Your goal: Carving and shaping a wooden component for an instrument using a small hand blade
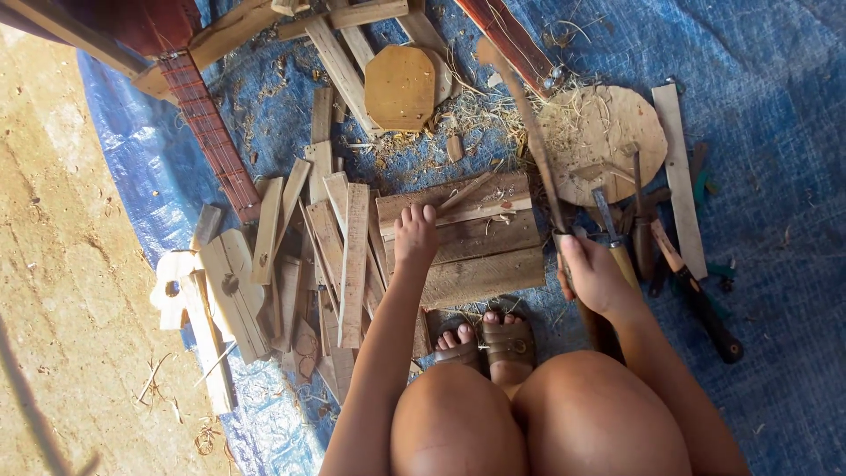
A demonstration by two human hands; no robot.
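My left hand [414,236] rests fingers-down on the left end of a stack of thick wooden planks [480,251] in front of my sandalled feet [489,342]. My right hand [592,275] grips the handle of a long curved blade tool [526,123] that reaches up and away over the planks toward a round wooden disc [608,132]. A thin wood sliver [467,189] lies on top of the planks near my left fingers.
A pile of thin wooden slats [339,256] lies left of the planks. Chisels and knives [661,256] lie right of my right hand on the blue tarp [767,176]. An octagonal wooden piece [401,86] and an instrument neck [207,128] lie farther away. Bare ground [62,264] is at left.
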